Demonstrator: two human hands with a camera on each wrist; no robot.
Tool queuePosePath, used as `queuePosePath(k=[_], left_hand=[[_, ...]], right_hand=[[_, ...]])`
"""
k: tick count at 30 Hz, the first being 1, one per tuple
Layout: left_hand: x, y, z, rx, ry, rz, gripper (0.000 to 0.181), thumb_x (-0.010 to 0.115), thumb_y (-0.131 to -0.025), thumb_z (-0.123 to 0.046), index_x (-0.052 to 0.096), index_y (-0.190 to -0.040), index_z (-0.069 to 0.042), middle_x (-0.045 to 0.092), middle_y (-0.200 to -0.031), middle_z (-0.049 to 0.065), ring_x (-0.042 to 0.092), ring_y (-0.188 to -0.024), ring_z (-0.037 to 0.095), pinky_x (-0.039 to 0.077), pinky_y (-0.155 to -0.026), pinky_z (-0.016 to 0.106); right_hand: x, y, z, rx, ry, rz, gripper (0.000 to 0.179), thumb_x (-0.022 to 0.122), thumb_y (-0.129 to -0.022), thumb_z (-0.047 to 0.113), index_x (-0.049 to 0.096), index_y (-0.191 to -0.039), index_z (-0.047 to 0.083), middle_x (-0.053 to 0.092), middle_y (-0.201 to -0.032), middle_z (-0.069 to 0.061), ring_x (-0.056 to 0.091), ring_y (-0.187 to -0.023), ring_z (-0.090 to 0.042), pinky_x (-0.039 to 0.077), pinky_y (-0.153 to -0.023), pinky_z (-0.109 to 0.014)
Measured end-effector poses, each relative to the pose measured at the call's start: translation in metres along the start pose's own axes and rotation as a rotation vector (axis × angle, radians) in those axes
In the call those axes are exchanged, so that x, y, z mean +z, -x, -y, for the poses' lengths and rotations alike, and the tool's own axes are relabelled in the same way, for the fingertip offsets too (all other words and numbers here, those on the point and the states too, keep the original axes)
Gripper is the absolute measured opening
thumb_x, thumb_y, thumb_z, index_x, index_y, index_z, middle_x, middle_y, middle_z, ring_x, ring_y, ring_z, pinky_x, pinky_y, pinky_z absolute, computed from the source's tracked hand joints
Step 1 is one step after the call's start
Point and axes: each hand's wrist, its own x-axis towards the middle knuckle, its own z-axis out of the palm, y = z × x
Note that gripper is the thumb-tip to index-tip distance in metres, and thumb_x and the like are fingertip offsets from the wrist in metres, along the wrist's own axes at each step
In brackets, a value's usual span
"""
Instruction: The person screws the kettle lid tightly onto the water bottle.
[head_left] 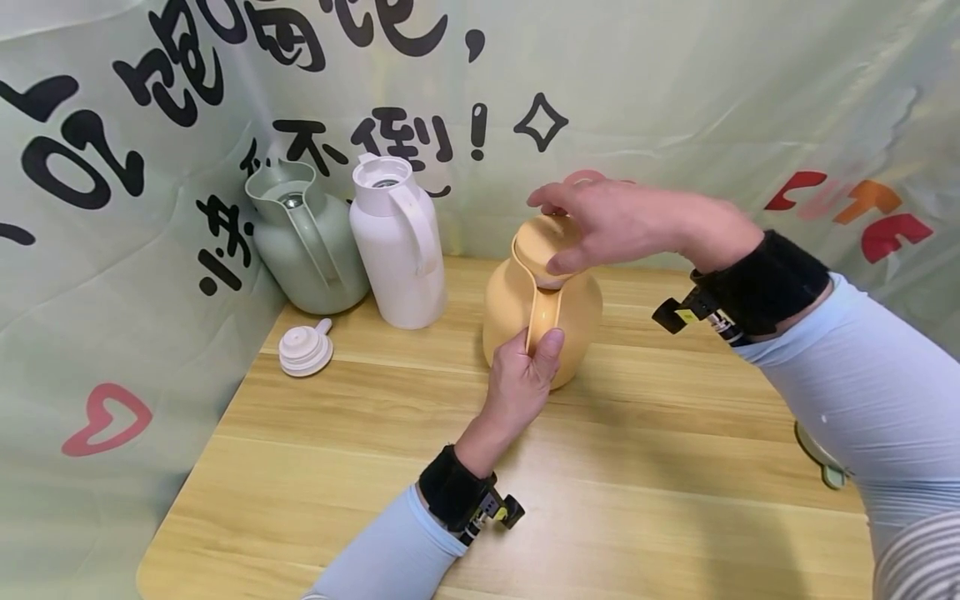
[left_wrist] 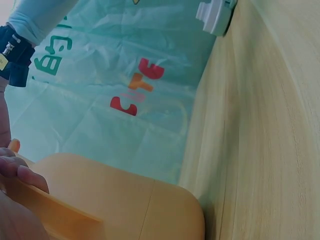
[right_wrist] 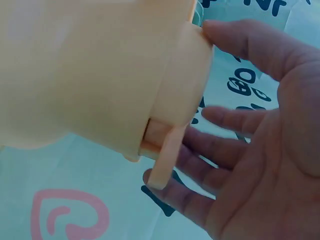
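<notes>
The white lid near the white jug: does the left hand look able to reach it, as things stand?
Probably yes, once it lets go: the left hand grips the handle of the yellow jug. Between hand and white lid, only bare table shows, with the white jug standing further back.

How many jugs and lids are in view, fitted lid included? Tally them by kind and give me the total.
Jugs: 3 (green jug, white jug, orange jug)
Lids: 3 (white lid, orange lid, green lid, partly hidden)
Total: 6
</notes>
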Motion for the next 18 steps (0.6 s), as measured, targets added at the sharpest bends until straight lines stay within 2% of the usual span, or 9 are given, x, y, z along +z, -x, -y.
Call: queuePosePath(k=[5,9,13,18], left_hand=[[0.000,0.000,-0.001,0.003,-0.002,0.007,0.073,0.046,-0.102,-0.073,0.056,-0.074,-0.006,0.056,-0.060,0.005,0.051,-0.053,0.006,0.044,-0.053,0.026],[0.000,0.000,-0.001,0.001,-0.006,0.009,0.073,0.046,-0.102,-0.074,0.055,-0.074,-0.007,0.056,-0.060,0.005,0.050,-0.053,0.006,0.043,-0.054,0.026],[0.000,0.000,-0.001,0.005,0.003,0.013,0.072,0.046,-0.103,-0.072,0.055,-0.074,-0.007,0.056,-0.060,0.005,0.050,-0.053,0.006,0.044,-0.053,0.026],[0.000,0.000,-0.001,0.014,0.011,0.011,0.068,0.048,-0.105,-0.067,0.056,-0.074,-0.007,0.056,-0.060,0.005,0.051,-0.053,0.006,0.044,-0.053,0.026]], right_hand=[[0.003,-0.002,0.000,0.076,-0.012,-0.030,0.092,0.074,-0.093,0.058,0.037,-0.158,0.004,0.054,-0.143,-0.019,0.054,-0.131,-0.033,0.042,-0.113,-0.053],[0.006,-0.004,0.004,0.172,0.043,-0.034,0.104,0.064,-0.089,0.078,0.038,-0.157,0.004,0.044,-0.153,-0.023,0.061,-0.122,-0.037,0.045,-0.109,-0.056],[0.011,-0.006,0.007,0.250,0.113,-0.043,0.113,0.051,-0.083,0.093,0.041,-0.154,0.005,0.035,-0.161,-0.025,0.059,-0.122,-0.046,0.043,-0.110,-0.060],[0.014,-0.004,0.009,0.249,0.140,-0.070,0.114,0.045,-0.084,0.094,0.043,-0.151,0.002,0.039,-0.156,-0.026,0.054,-0.125,-0.052,0.039,-0.112,-0.063]])
